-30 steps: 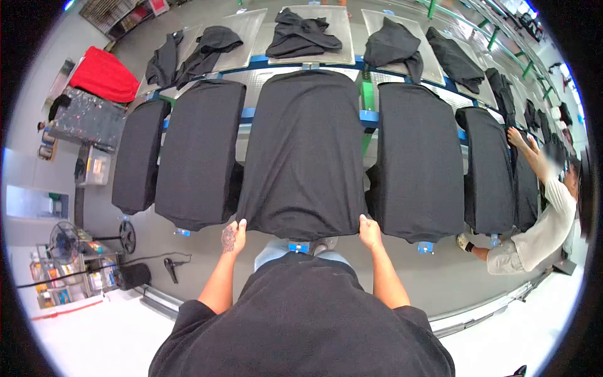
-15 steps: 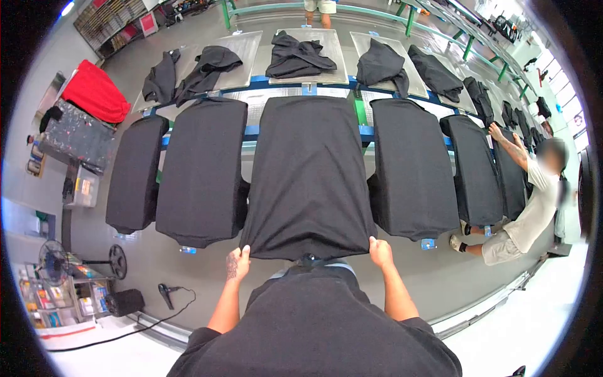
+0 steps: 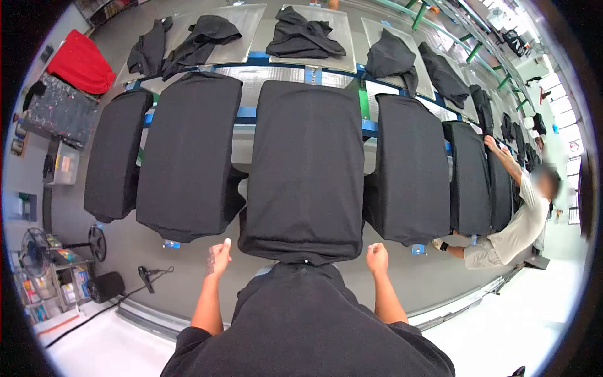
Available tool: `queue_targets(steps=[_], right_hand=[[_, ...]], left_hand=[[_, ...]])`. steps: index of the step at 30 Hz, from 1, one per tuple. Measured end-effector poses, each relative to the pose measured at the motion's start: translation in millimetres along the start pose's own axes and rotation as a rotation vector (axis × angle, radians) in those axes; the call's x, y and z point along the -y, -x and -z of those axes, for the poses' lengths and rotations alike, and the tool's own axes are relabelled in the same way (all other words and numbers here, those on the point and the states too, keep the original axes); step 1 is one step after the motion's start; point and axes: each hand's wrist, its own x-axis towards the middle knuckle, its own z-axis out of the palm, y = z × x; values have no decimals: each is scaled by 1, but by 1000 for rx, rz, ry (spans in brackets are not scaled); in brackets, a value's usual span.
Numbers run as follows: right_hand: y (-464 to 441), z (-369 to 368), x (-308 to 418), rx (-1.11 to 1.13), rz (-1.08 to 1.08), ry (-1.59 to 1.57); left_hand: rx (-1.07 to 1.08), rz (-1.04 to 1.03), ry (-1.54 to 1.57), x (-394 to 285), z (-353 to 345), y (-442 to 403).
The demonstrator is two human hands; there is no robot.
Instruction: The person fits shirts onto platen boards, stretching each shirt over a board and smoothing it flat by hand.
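Right in front of me a black shirt [image 3: 306, 163] is stretched over a board, its near edge drooping over the board's end by my waist. My left hand [image 3: 218, 259] is closed just off the near left corner of the cloth, thumb up, with nothing visible in it. Near the right corner, my right hand [image 3: 377, 259] makes a loose fist, apart from the fabric and holding nothing I can see. Black shirts on boards flank it: one to the left [image 3: 190, 151] and one to the right [image 3: 412, 163].
Across the blue frame [image 3: 248, 113], crumpled black garments [image 3: 306, 34] lie on pale boards. A co-worker [image 3: 521, 213] at the right reaches to another covered board. At the left are a red cloth [image 3: 81, 61], a fan [image 3: 34, 251] and a hair dryer [image 3: 146, 278] with its cord.
Both hands have let go of the shirt's near corners and moved slightly outward. The near edge, pulled taut before, now hangs down over the board's end. The view has shifted a little.
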Motion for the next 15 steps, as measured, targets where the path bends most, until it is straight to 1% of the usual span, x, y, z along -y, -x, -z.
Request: queue_targets(steps=[1, 2, 3, 5, 6, 7, 8, 9, 10, 11, 12, 13, 14, 15], right_hand=[[-12, 7, 9, 33, -40, -89], [-24, 10, 20, 63, -85, -182], [-37, 23, 45, 102, -79, -115], [-63, 22, 81, 74, -69, -199], [-79, 20, 99, 53, -15, -192], [-94, 16, 113, 34, 38, -181], [-115, 3, 117, 5, 105, -215], [-136, -3, 130, 15, 88, -228], [-161, -19, 131, -36, 179, -246], [-182, -25, 144, -66, 180, -292], [-208, -34, 152, -78, 179, -270], [-229, -28, 178, -33, 97, -239], [-253, -38, 186, -78, 138, -260], [-275, -39, 202, -40, 85, -282]], left_hand=[[-52, -11, -21, -6, 6, -5], [-79, -68, 47, -14, 9, -13], [-78, -57, 30, -23, 13, -23], [-70, -161, 83, -48, 15, -52], [-50, -178, 49, -77, 20, -62], [-44, -200, 22, -89, 19, -83], [-44, -216, -8, -113, 18, -99], [-48, -233, -38, -140, 18, -114], [-51, -260, -75, -162, 19, -135], [-49, -285, -110, -182, 15, -157], [-83, -318, -106, -201, 8, -180], [-117, -349, -105, -218, 2, -202], [-128, -340, -78, -239, -4, -220], [-132, -332, -54, -261, -10, -239]])
